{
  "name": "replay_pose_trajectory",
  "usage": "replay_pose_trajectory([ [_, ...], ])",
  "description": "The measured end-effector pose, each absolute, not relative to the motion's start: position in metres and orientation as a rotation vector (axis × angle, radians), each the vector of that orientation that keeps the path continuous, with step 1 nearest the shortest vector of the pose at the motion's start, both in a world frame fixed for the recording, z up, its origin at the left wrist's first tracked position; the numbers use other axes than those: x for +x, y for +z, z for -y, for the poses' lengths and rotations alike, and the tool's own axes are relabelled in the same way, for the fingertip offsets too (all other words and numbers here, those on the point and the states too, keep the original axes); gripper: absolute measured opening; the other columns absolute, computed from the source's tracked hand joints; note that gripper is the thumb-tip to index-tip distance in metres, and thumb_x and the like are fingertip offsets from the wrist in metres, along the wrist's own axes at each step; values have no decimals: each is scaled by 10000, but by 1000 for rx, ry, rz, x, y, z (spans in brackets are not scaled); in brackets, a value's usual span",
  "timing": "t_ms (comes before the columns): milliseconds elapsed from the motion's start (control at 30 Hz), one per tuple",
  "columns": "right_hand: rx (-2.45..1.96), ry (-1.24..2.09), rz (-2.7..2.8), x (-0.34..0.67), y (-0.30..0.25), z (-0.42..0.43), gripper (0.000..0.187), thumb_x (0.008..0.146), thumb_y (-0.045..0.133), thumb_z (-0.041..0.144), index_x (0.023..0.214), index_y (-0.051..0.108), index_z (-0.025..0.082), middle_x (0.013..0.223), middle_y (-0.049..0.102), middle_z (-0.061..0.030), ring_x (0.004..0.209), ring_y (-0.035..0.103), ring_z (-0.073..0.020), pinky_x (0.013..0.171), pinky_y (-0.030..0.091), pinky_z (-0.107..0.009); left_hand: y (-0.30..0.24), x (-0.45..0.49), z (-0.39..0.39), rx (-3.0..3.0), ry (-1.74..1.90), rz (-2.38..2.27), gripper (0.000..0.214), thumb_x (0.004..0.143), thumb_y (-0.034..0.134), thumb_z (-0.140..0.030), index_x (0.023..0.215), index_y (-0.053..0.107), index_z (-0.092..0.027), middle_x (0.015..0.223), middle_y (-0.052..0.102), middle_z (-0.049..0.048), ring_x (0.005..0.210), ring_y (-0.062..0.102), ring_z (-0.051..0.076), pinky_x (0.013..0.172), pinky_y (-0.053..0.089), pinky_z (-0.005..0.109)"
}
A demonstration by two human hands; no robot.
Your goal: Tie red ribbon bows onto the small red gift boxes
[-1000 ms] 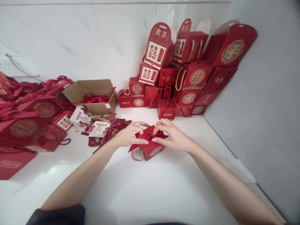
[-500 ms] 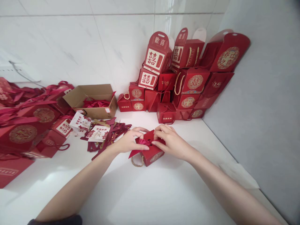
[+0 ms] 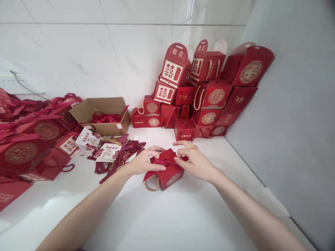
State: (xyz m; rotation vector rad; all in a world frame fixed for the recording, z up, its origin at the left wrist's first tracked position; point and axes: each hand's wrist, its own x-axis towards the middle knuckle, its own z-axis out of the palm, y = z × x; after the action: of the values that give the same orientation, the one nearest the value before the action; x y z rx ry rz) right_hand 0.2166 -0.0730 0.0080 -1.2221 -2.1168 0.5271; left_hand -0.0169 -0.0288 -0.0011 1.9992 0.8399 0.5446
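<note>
A small red gift box (image 3: 171, 177) stands on the white table in front of me, with a gold rope handle (image 3: 152, 184) hanging at its left side. Across its top runs a pink-red ribbon (image 3: 167, 161), pulled into a knot or loop. My left hand (image 3: 146, 161) holds the ribbon at the box's left edge, thumb over the top and fingers behind. From the other side, my right hand (image 3: 193, 161) pinches the ribbon between thumb and a bent finger, its index finger stretched out. A ribbon tail (image 3: 149, 175) sticks out below my left thumb.
Red gift boxes (image 3: 216, 97) are stacked against the back wall and right panel. An open cardboard box (image 3: 104, 129) holds more ribbon. Dark red straps (image 3: 125, 153) and printed white cards (image 3: 108, 152) lie left of my hands. Ribboned boxes (image 3: 22, 153) crowd the left.
My right hand has shifted slightly right, drawing the ribbon straighter across the box top, and its index finger has lifted. The view has tilted up slightly.
</note>
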Motion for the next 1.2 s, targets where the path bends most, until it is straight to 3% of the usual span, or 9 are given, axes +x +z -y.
replay_pose_trajectory([
  [167, -1160, 424, 2041, 228, 27, 79, 166, 842, 573, 242, 687, 536, 194, 1185, 559, -92, 1120, 515, -247, 949, 399, -419, -2, -13, 30, 1912, 618, -857, 347, 835, 585, -389, 591, 523, -150, 1179, 601, 91, 1100, 557, 211, 969, 397, 362],
  [267, -1300, 420, 2076, 233, 41, 89, 264, 864, 537, 293, 624, 483, 197, 817, 617, -53, 792, 581, -200, 729, 446, -340, -3, -10, 32, 1974, 729, -946, 381, 826, 595, -370, 535, 491, -149, 1146, 611, 79, 1037, 567, 200, 951, 389, 356],
  [367, -1483, 817, 2145, 234, 48, 101, 372, 900, 473, 381, 577, 437, 199, 579, 578, 2, 512, 522, -135, 513, 384, -275, -6, -8, 34, 2009, 884, -1020, 404, 821, 595, -345, 509, 431, -150, 980, 609, 55, 872, 562, 153, 851, 410, 312],
  [467, -1465, 1235, 2150, 235, 48, 106, 398, 914, 440, 438, 598, 463, 197, 591, 635, 8, 446, 546, -117, 468, 389, -256, -10, -7, 34, 1979, 914, -1029, 407, 812, 601, -348, 519, 393, -158, 744, 522, 10, 686, 495, 113, 680, 399, 264],
  [567, -1406, 1381, 2174, 239, 43, 101, 411, 910, 443, 459, 598, 461, 193, 579, 648, -3, 438, 561, -117, 477, 397, -251, -12, -9, 29, 1925, 870, -1048, 432, 806, 603, -357, 506, 365, -158, 617, 432, -23, 563, 397, 85, 566, 329, 247],
  [900, -1122, 1951, 2109, 247, 0, 56, 349, 835, 557, 486, 691, 522, 169, 572, 631, 5, 435, 492, -79, 451, 376, -197, -22, -13, 20, 1575, 738, -1113, 491, 756, 643, -434, 493, 335, -158, 503, 295, -63, 470, 267, 62, 492, 187, 237],
  [1033, -1221, 1787, 2231, 250, -6, 54, 245, 818, 581, 393, 753, 615, 159, 658, 662, -15, 528, 543, -103, 512, 414, -219, -14, -11, 25, 1646, 705, -1126, 527, 744, 640, -502, 510, 309, -165, 495, 287, -66, 471, 270, 62, 493, 197, 232],
  [1100, -1365, 1442, 2348, 256, -2, 58, 143, 782, 610, 267, 891, 655, 187, 784, 690, -28, 634, 595, -141, 567, 439, -247, -9, -11, 28, 1744, 654, -1147, 528, 705, 675, -519, 524, 328, -165, 489, 300, -69, 475, 276, 62, 491, 199, 228],
  [1200, -1627, 663, 2297, 259, 12, 70, 266, 792, 569, 154, 1044, 623, 222, 948, 688, -69, 767, 625, -209, 617, 432, -299, -4, -11, 30, 1842, 612, -1175, 530, 656, 712, -523, 538, 337, -167, 481, 311, -74, 473, 283, 60, 483, 203, 223],
])
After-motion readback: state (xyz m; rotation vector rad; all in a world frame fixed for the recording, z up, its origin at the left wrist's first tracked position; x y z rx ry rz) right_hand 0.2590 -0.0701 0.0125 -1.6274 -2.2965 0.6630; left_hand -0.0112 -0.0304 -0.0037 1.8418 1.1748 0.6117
